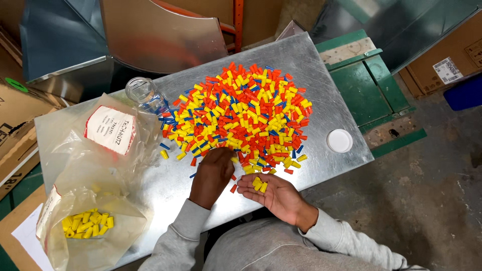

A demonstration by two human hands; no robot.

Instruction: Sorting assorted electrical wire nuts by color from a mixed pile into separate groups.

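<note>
Fingers of the left hand [213, 173]: bent down, tips resting at the near edge of the pile of wire connectors [240, 115]; whether they pinch a piece cannot be told, as the back of the hand hides them.

Fingers of the right hand [273, 193]: spread wide, palm up, carrying a few yellow connectors [259, 184] in the cupped palm, just beside the pile's near edge. Both sleeves grey.

Loose pieces: one orange connector [233, 188] on the desk between the two hands; one small blue connector [193, 175] just left of the left hand.

Pile: yellow, orange and blue cone-shaped wire connectors, mixed, spread flat over the middle of the desk, yellow and orange in the majority, blue sparse and mostly along the left side.

Desk [321, 80]: bare sheet-metal top, scuffed, light grey.

Clear plastic jar [143, 93]: lying at the pile's left edge, mouth toward the viewer, a few blue pieces near it.

White round lid [340, 140]: flat on the desk, right of the pile, well apart from the jar.

Clear plastic bag, upper [108, 130]: crumpled, with a white and red label, left part of the desk.

Clear plastic bag, lower [90, 226]: at the near left corner, holding sorted yellow connectors only.

Surroundings: green wooden pallet [371, 85] beyond the desk's right edge, cardboard boxes [447, 60] at the far right, sheet-metal ducting [160, 32] behind.
</note>
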